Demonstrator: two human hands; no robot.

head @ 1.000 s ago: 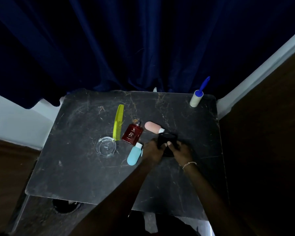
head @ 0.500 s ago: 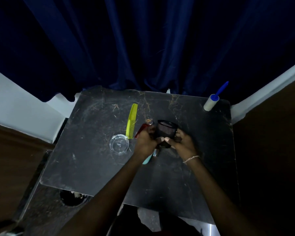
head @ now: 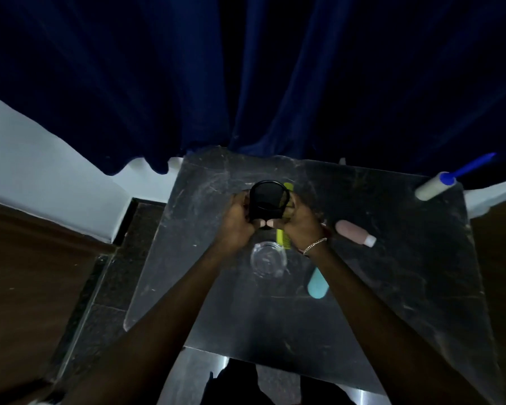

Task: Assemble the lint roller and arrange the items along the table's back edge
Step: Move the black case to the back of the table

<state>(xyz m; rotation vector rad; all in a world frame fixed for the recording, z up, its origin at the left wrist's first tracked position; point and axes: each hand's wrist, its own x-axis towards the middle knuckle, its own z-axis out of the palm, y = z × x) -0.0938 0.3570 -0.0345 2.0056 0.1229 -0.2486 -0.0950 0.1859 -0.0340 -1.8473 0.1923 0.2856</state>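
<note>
Both hands hold a black mesh cup point(head: 268, 202) upright above the back left part of the dark marble table point(head: 392, 287). My left hand point(head: 236, 220) grips its left side and my right hand point(head: 301, 222) grips its right side. The assembled lint roller point(head: 438, 185), white roll with a blue handle, lies at the back right corner. A yellow-green comb point(head: 284, 239) lies partly hidden under the cup and hands. A pink bottle point(head: 354, 232) and a light blue bottle point(head: 317, 285) lie to the right. The red bottle is hidden.
A clear glass dish point(head: 266, 258) sits just in front of my hands. A dark blue curtain point(head: 246, 83) hangs behind the table. White wall point(head: 41, 171) and wooden panels flank the left side; the table's front edge is near my body.
Both hands lifted the black cup from the table's middle and carried it left and toward the back edge. The camera view shifted left as well.
</note>
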